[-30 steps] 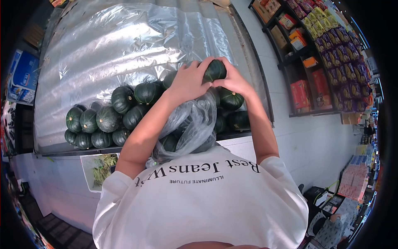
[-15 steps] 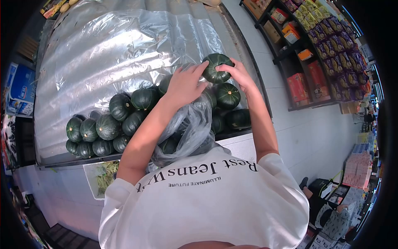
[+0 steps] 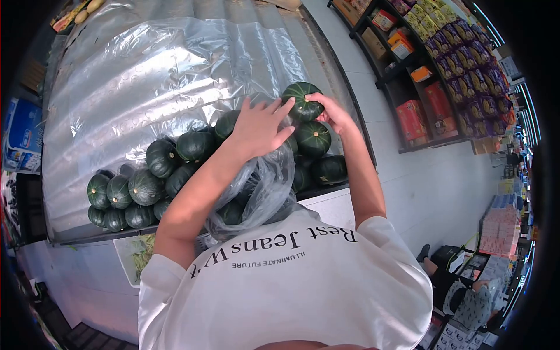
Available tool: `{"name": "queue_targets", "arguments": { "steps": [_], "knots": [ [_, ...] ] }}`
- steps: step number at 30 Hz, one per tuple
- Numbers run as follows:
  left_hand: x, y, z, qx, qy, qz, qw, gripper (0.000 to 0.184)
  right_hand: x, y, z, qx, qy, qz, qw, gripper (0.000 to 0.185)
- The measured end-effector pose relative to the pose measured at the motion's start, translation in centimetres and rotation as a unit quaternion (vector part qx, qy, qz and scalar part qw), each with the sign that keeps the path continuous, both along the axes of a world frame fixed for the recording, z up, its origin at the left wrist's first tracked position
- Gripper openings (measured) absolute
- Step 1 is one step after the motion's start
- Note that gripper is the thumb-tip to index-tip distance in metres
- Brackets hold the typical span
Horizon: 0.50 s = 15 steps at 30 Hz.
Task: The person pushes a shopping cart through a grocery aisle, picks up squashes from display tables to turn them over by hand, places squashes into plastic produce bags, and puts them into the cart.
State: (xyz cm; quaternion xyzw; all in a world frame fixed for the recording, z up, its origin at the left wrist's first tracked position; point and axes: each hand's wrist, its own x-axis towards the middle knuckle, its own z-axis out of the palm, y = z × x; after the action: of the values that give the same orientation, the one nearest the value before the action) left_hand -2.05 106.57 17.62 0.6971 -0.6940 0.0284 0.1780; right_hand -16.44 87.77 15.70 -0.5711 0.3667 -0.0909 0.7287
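Note:
A round dark-green kabocha squash (image 3: 299, 104) sits in my right hand (image 3: 334, 112), which grips its right side with the thumb on top. My left hand (image 3: 259, 124) is open, its fingers spread, with the index fingertip at the left edge of that squash. Crumpled clear plastic bag film (image 3: 271, 178) hangs below my left hand and over squash near my chest. Just under the held squash lies another kabocha squash (image 3: 314, 138). My left hand and forearm partly hide the pile behind them.
More squash (image 3: 146, 185) are stacked along the near edge of the silver-covered display stand (image 3: 175, 76). A white crate of greenery (image 3: 140, 256) is at lower left. Shelves of packaged goods (image 3: 466, 70) stand across the aisle on the right, and a person (image 3: 469, 306) is at lower right.
The fingers of my left hand have spread and lifted a little, with some blur. My right hand keeps hold of the squash. The whole view has shifted slightly.

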Motion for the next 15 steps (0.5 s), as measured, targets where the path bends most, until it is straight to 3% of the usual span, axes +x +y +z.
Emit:
{"name": "queue_targets", "arguments": {
  "steps": [6,15],
  "knots": [
    [-0.1,0.0,0.3,0.015,0.018,0.002,1.000,0.059,-0.1,1.2,1.4,-0.059,0.037,-0.024,0.997,0.035],
    [-0.1,0.0,0.5,0.048,0.007,-0.034,0.998,0.062,-0.4,0.0,0.6,0.061,0.031,-0.002,0.998,0.030]
  ]
}}
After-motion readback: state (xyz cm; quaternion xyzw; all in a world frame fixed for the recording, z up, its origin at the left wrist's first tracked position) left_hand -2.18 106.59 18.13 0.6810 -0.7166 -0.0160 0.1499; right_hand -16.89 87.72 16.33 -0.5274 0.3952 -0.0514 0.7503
